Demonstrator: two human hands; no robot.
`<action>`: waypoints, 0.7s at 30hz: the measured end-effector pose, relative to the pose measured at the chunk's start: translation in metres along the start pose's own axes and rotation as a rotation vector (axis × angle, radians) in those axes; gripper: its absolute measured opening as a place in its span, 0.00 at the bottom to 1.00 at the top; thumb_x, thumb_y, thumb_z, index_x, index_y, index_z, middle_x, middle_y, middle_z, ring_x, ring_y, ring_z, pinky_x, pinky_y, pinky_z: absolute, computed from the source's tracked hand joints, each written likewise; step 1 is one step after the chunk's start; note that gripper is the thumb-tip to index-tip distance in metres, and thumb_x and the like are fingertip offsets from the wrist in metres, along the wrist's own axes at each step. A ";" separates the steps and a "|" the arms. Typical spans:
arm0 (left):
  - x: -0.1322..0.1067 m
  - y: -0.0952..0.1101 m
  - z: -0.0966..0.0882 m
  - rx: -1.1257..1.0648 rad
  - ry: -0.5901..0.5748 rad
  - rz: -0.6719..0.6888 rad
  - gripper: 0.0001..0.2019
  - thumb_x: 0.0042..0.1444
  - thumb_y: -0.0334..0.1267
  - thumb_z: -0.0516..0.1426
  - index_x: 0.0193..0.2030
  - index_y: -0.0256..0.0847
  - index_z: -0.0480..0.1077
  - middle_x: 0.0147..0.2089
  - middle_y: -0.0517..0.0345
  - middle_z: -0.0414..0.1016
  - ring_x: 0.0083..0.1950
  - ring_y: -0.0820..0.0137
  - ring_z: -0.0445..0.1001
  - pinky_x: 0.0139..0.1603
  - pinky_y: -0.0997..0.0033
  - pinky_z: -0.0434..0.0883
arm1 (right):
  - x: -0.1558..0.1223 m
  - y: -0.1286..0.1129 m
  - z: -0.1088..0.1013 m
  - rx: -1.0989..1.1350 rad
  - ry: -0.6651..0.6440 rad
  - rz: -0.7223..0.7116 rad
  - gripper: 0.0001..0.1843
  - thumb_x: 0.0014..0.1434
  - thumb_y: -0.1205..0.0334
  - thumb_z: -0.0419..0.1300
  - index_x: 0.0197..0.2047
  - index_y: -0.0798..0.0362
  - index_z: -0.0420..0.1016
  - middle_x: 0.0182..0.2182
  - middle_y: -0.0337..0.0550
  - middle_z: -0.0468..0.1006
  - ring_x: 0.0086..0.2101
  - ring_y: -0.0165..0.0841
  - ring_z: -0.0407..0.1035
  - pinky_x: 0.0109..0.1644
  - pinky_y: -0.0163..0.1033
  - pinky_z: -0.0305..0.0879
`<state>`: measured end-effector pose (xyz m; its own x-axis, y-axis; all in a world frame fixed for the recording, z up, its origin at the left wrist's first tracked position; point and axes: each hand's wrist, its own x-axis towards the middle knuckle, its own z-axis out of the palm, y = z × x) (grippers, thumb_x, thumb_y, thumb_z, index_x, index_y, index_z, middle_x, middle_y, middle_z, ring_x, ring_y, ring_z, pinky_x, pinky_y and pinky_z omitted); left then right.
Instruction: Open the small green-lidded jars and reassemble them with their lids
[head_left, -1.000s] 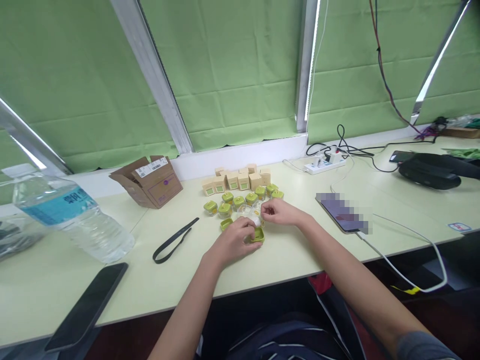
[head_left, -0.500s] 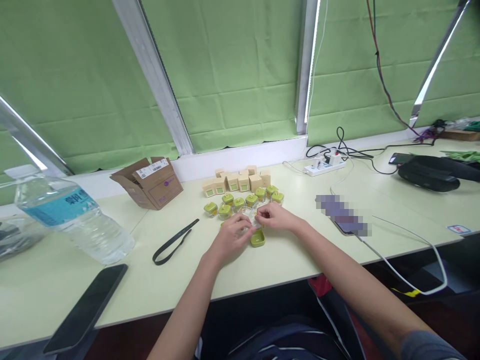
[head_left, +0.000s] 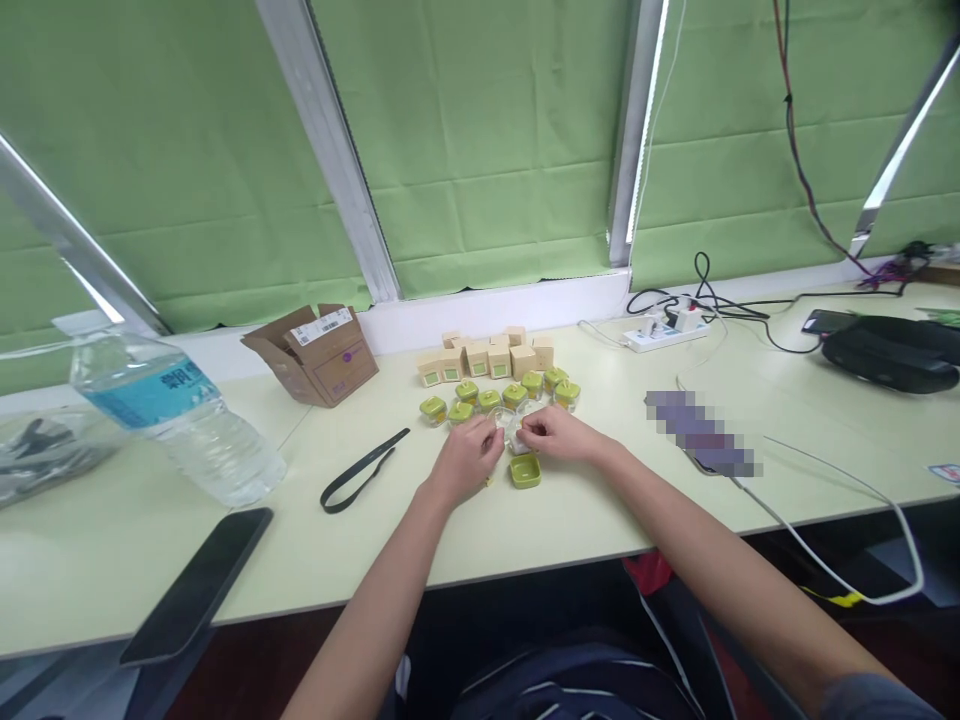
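Note:
My left hand (head_left: 469,455) is closed, its fingertips pinched beside the clear containers; whatever is in them is too small to tell. Opposite it, my right hand (head_left: 561,434) pinches at a small clear container (head_left: 514,436). Just below the fingers, a green square lid (head_left: 525,471) lies with its hollow side up. A bit of something yellow (head_left: 489,482) shows under my left hand. Behind my hands stand several small clear jars with green lids (head_left: 490,401), and beyond them several small cream-coloured boxes (head_left: 499,361).
An open cardboard box (head_left: 315,358) stands back left. Nearer are a water bottle (head_left: 180,410), a black strap (head_left: 358,474) and a dark phone (head_left: 202,580) at the table edge. To the right lie a phone with a white cable (head_left: 701,435), a power strip (head_left: 667,334) and a black case (head_left: 889,355).
My left hand has drawn slightly away from my right and its fingers have curled in. The whole view has shifted, so things sit a little further right.

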<state>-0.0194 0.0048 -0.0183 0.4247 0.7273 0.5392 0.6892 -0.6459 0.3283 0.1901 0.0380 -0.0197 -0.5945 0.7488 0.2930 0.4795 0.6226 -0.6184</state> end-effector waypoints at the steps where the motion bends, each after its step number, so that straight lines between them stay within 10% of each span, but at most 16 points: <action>1: -0.002 0.000 -0.001 -0.015 0.001 -0.016 0.16 0.66 0.38 0.49 0.24 0.41 0.57 0.25 0.61 0.60 0.28 0.72 0.59 0.32 0.69 0.56 | 0.000 0.001 0.000 -0.002 -0.002 0.003 0.18 0.59 0.61 0.53 0.20 0.53 0.54 0.17 0.32 0.57 0.22 0.25 0.51 0.28 0.34 0.46; 13: -0.001 -0.010 -0.004 -0.089 0.024 -0.127 0.20 0.66 0.42 0.49 0.22 0.41 0.53 0.21 0.65 0.54 0.24 0.74 0.54 0.29 0.68 0.53 | 0.000 0.003 0.000 -0.015 -0.008 0.016 0.19 0.60 0.59 0.52 0.20 0.53 0.54 0.18 0.32 0.58 0.21 0.25 0.52 0.28 0.35 0.47; 21: 0.002 -0.025 -0.014 -0.009 0.351 -0.282 0.07 0.62 0.40 0.54 0.42 0.42 0.70 0.38 0.56 0.67 0.39 0.67 0.68 0.44 0.66 0.67 | 0.000 0.001 -0.001 0.019 -0.019 0.025 0.18 0.59 0.59 0.53 0.20 0.52 0.54 0.18 0.32 0.56 0.22 0.25 0.50 0.27 0.35 0.46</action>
<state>-0.0435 0.0191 -0.0143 -0.0048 0.7534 0.6575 0.7437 -0.4368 0.5060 0.1914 0.0391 -0.0192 -0.5944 0.7597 0.2638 0.4822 0.5992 -0.6391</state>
